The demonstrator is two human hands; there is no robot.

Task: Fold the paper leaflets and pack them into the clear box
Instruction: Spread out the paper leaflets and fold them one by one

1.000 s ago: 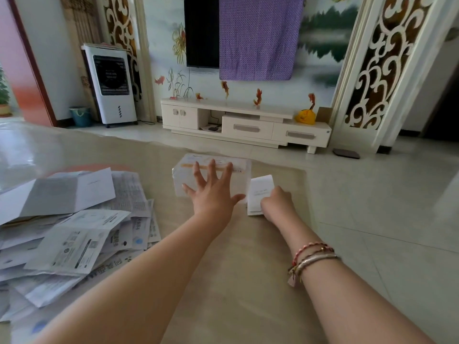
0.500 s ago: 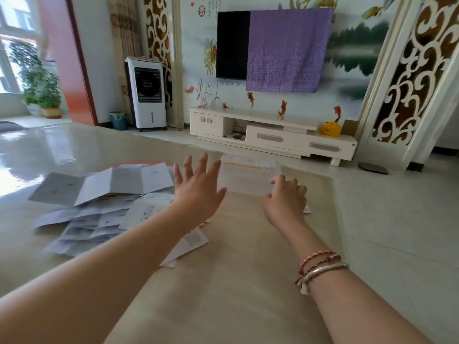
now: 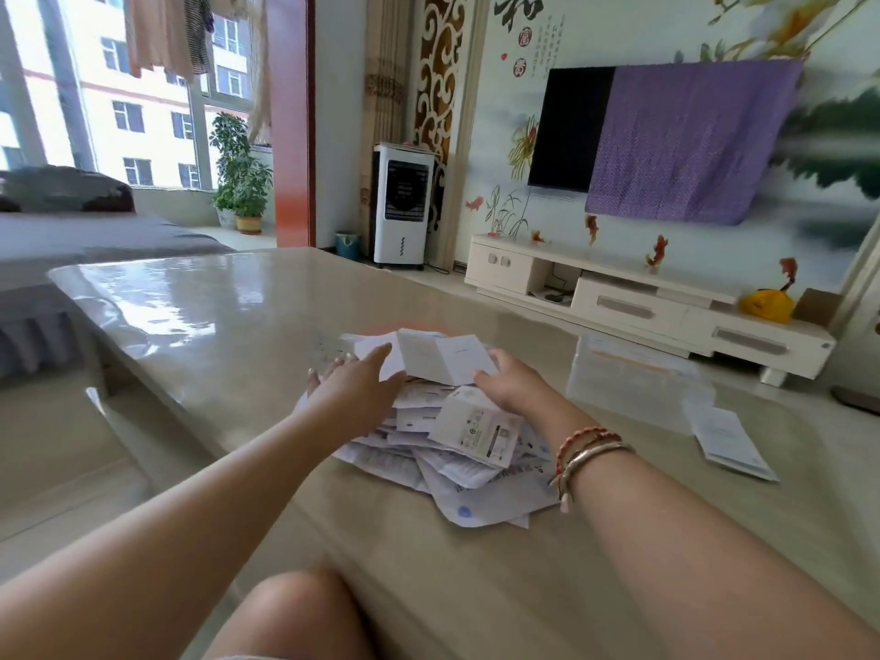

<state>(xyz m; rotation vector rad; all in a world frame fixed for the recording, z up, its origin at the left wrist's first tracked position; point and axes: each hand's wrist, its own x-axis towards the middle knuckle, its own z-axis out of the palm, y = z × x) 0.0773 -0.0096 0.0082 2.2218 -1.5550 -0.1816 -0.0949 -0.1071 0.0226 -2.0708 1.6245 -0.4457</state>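
A: Paper here is thin and limp. The leaflet (image 3: 440, 357) lies on top of the pile (image 3: 457, 435) on the table (image 3: 214, 316).

B: Left hand (image 3: 355, 390) rests on it with straight fingers; right hand (image 3: 512, 381) touches its edge, whether pinching I cannot tell. Better to hold by the folded edge. The clear box (image 3: 633, 383) waits well right.

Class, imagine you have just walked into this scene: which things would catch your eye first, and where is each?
First, the heap of paper leaflets at the middle of the glossy table, with the left hand and right hand reaching onto a creased leaflet on top. Right of the heap stands the clear box. On the far wall, a purple cloth half covers the television.
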